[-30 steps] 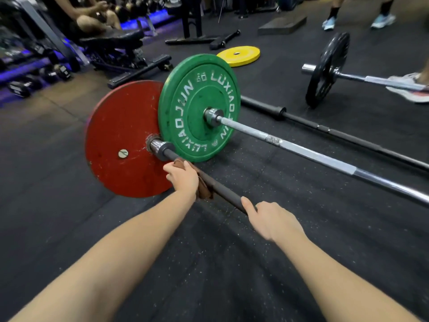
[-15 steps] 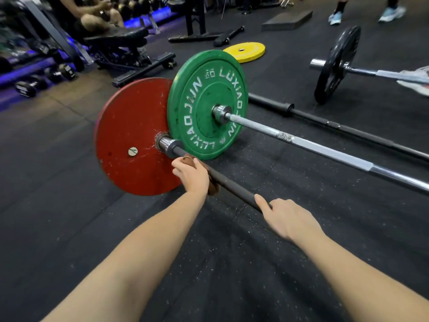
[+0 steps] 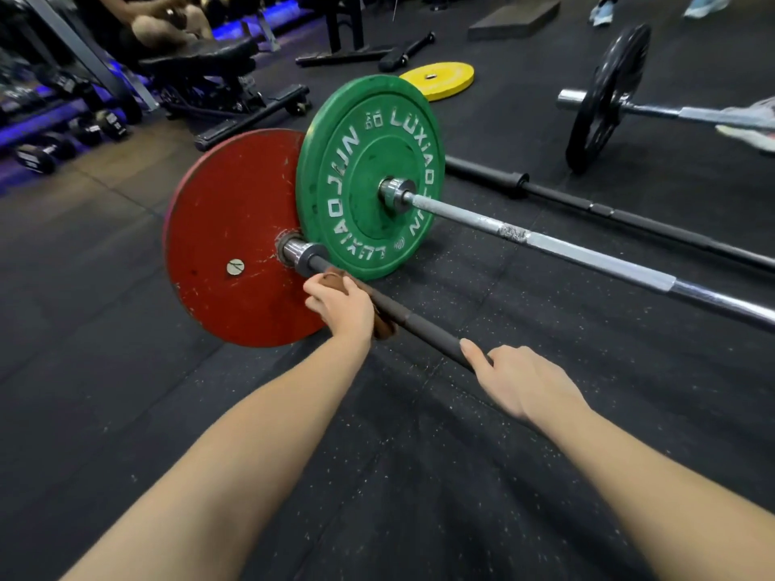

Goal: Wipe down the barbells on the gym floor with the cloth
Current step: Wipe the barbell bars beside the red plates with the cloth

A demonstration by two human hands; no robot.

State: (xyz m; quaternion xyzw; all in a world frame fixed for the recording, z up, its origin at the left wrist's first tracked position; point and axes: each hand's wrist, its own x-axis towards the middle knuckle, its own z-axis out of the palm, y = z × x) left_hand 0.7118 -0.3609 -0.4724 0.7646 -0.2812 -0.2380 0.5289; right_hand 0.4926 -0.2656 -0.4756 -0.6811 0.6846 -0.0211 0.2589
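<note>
On the gym floor (image 3: 126, 371), the dark barbell (image 3: 423, 327) lies nearest, its red plate (image 3: 226, 228) upright. The left hand (image 3: 341, 306) clamps its fingers round the brown cloth (image 3: 382, 327) wrapped on the shaft just beside the collar (image 3: 308, 255). The right hand (image 3: 524, 381) curls its fingers over the same shaft farther along. A silver barbell (image 3: 566, 249) with a green plate (image 3: 369, 174) lies just beyond.

The red plate (image 3: 226, 245) has a matt painted face, heavily scratched and chipped, with a bright polished metal collar (image 3: 295, 249) at its hub. The green plate (image 3: 356, 169) looks like smooth, slightly glossy rubber with white lettering, and its silver bar (image 3: 566, 247) is pale metal, worn rough in one patch. The dark bar shaft (image 3: 419, 325) is dull and matt, the brown cloth (image 3: 382, 327) soft and matt, and the floor (image 3: 545, 454) grainy black speckled rubber.
</note>
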